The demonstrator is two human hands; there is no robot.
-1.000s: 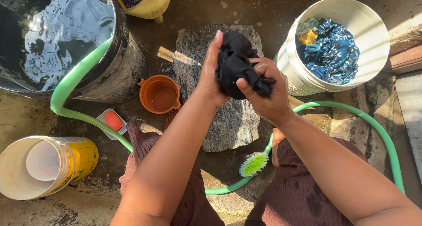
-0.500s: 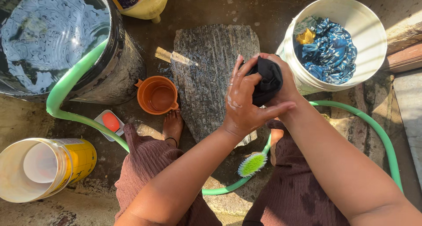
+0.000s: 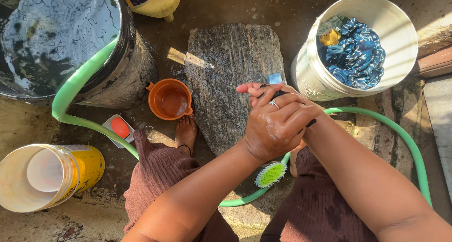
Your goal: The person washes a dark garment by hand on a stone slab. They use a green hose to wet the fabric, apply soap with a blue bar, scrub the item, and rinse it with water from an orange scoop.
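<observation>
My left hand (image 3: 275,129), with a ring on one finger, lies on top and wraps over my right hand (image 3: 252,88); both are pressed together around a small black cloth (image 3: 278,94). Only thin dark bits of the cloth show between the fingers. My hands hang just above the lower right part of a ridged grey washing stone (image 3: 226,72). A small blue piece of soap (image 3: 274,78) lies on the stone just beyond my fingers. A green scrubbing brush (image 3: 270,174) rests on the ground below my hands.
A white bucket (image 3: 405,25) at the right holds blue patterned clothes (image 3: 358,54). A black barrel (image 3: 134,77) of water stands at the left, with a green hose (image 3: 75,91) running out of it. An orange cup (image 3: 169,98), soap dish (image 3: 120,127), yellow tub (image 3: 89,166) and my foot (image 3: 187,134) are nearby.
The black cloth was held up loose in both hands; it is now balled up and almost hidden between my clasped hands, which have come down and nearer to me.
</observation>
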